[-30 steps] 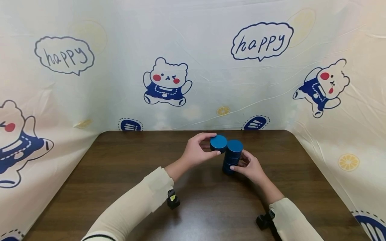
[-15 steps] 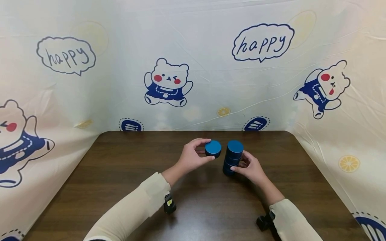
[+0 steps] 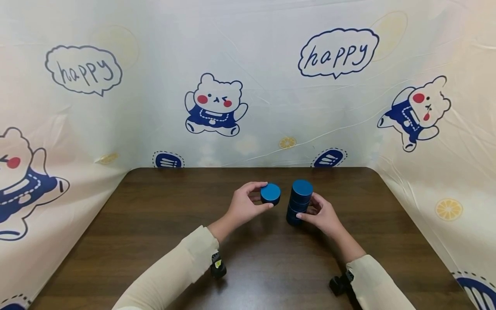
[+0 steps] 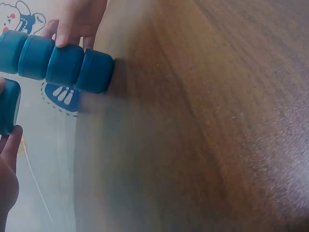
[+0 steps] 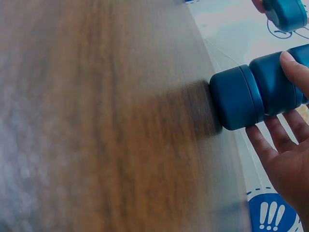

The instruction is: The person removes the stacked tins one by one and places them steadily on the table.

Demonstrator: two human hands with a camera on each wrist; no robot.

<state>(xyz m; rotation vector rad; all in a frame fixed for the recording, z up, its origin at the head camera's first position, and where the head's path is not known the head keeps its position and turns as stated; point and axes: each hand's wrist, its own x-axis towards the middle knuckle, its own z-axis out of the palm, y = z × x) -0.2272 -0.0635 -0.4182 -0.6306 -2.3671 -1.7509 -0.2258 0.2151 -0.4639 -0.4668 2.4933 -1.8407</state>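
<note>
Several round blue tins form an upright stack [image 3: 301, 189] on the table. My right hand [image 3: 322, 216] grips this stack around its lower part, thumb in front and fingers on the far side; the right wrist view shows its bottom tin [image 5: 236, 99] standing on the wood. To the left of the stack, my left hand [image 3: 244, 204] pinches one more blue tin [image 3: 270, 193] by its sides, its flat top facing up. A narrow gap separates this tin from the stack. In the left wrist view the held tin [image 4: 8, 106] is partly cut off at the edge.
The brown wooden table [image 3: 155, 241] extends around both hands. Behind it hangs a pale curtain [image 3: 271, 107] printed with bears and "happy" bubbles, which also runs along both sides. Small black cameras [image 3: 218, 267] sit at each wrist.
The left hand has moved left and slightly down with its tin, away from beside the stack's top. The right hand and the stack have stayed in place.
</note>
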